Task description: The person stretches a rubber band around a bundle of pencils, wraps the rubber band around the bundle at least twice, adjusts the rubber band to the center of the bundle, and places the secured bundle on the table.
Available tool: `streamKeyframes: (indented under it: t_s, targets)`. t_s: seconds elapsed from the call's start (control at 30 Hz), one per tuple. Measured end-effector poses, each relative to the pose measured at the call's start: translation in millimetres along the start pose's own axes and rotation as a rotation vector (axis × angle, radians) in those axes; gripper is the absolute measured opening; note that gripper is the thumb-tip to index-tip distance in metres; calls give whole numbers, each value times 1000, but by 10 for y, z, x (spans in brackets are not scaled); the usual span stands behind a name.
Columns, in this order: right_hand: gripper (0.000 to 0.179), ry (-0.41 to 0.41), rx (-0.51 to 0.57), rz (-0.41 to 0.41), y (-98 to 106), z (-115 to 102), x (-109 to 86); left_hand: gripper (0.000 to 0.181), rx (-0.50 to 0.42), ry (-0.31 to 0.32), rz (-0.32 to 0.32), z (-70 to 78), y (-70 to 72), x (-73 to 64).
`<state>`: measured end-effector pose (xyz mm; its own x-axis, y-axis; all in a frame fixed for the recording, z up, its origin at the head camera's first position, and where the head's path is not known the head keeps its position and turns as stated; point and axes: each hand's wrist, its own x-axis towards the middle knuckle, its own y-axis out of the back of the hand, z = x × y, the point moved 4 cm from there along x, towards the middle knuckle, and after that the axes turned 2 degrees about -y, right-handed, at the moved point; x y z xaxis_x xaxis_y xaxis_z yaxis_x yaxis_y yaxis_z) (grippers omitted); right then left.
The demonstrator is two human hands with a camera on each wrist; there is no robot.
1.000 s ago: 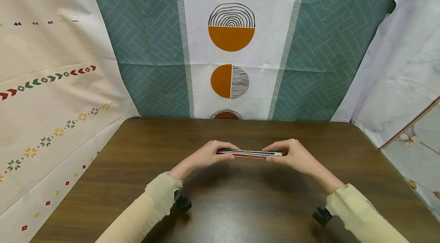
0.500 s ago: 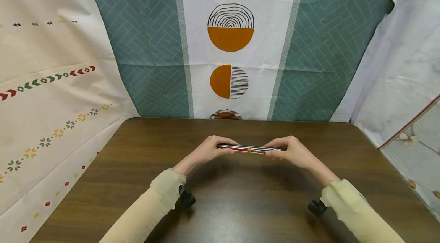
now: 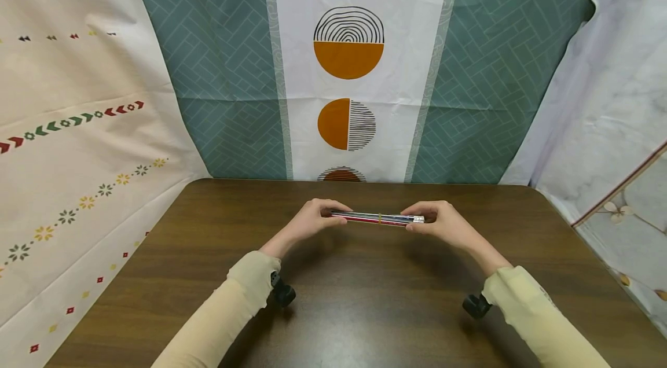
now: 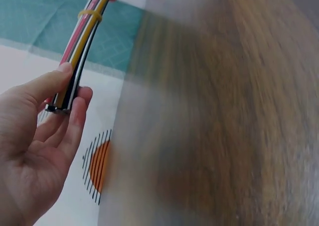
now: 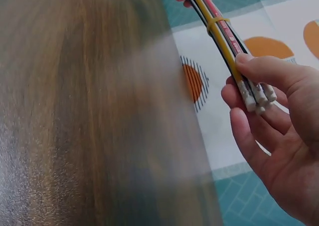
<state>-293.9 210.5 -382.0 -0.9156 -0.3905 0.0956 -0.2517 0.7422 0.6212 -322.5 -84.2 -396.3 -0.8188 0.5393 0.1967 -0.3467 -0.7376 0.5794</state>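
Observation:
A bundle of several pencils (image 3: 365, 217), striped black, white, red and yellow, is held level above the table between both hands. Around its middle runs a yellow rubber band (image 5: 218, 22). My left hand (image 3: 311, 222) pinches the end without erasers between thumb and fingers; the left wrist view shows that hand (image 4: 45, 131) from its palm side. At the other end, my right hand (image 3: 444, 224) pinches the pencils just short of their white erasers (image 5: 256, 100), which the right wrist view shows beside the palm of that hand (image 5: 284, 121).
Beneath the hands lies a brown wooden table (image 3: 365, 310). A patterned green and white cloth (image 3: 234, 96) hangs behind its far edge. Pale cloths flank it at left (image 3: 78, 125) and right (image 3: 615, 96). Each wrist carries a small black camera (image 3: 283, 291).
Both hands have moved up in the head view, toward the table's far edge, carrying the pencil bundle along. The left fingers cover a little less of the bundle than before.

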Motion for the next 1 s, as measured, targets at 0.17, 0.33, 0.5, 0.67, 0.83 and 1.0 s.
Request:
streamKeyframes:
  t_s: [0.17, 0.33, 0.5, 0.67, 0.83, 1.0]
  targets:
    - [28, 0, -17, 28, -3, 112, 24, 26, 24, 6, -4, -91, -6, 29]
    - [27, -13, -53, 42, -60, 228, 47, 24, 97, 21, -33, -172, -30, 61]
    - [26, -30, -68, 29, -160, 310, 50, 24, 92, 66, -81, -259, -67, 70]
    - [26, -59, -61, 18, -251, 412, 51, 25, 74, 84, -108, -331, -114, 82]
    - [28, -68, -50, 20, -280, 504, 64, 25, 95, 80, -112, -366, -148, 81]
    - [28, -49, -43, -8, -288, 529, 75, 25, 91, 80, -104, -379, -158, 68]
